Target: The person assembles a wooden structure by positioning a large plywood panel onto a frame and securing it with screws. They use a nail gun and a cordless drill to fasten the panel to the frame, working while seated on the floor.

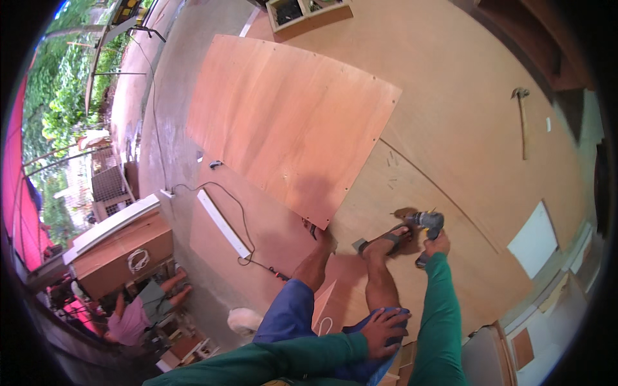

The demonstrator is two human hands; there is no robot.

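My right hand [438, 245] is wrapped round the handle of a dark grey cordless drill [429, 221]. The drill is held just above the plywood floor sheets, beside my sandalled right foot, with its bit pointing left. My left hand [385, 332] lies on my right knee, fingers spread, holding nothing. Ahead of my feet is a large reddish plywood panel [290, 122] with small dark fastener spots along its edges. Its near corner lies by my left foot. Several thin loose pieces, perhaps screws [391, 159], are scattered right of the panel.
A hammer [523, 125] lies at the far right, and a white sheet [533, 239] nearer. On the left are a white strip [222, 224] and a dark cable [243, 222]. A divided wooden box [311, 26] stands at the back. Another person [138, 314] is at the lower left.
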